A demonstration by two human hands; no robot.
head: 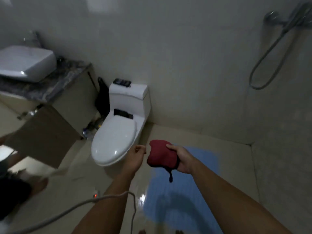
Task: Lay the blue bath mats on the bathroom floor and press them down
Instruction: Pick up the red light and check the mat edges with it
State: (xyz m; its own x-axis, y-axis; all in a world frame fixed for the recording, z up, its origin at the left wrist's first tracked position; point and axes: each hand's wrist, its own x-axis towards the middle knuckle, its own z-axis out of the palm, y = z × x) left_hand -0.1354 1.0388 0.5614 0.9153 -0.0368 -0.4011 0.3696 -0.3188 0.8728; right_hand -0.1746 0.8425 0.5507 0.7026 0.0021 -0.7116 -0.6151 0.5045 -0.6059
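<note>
A blue bath mat (pixel 179 196) lies flat on the beige floor, to the right of the toilet, running from mid-frame toward the bottom edge. My right hand (pixel 181 160) is held above the mat's far end and grips a red cloth pouch (pixel 159 155) with a black cord hanging from it. My left hand (pixel 136 157) hovers just left of the pouch with its fingers curled and nothing in them. Both forearms reach in from the bottom of the view.
A white toilet (pixel 116 141) with its lid down stands left of the mat. A sink on a dark counter (pixel 27 62) is at the far left, above a cabinet. A shower hose (pixel 270 53) hangs on the right wall. A white cable (pixel 76 206) crosses the lower left.
</note>
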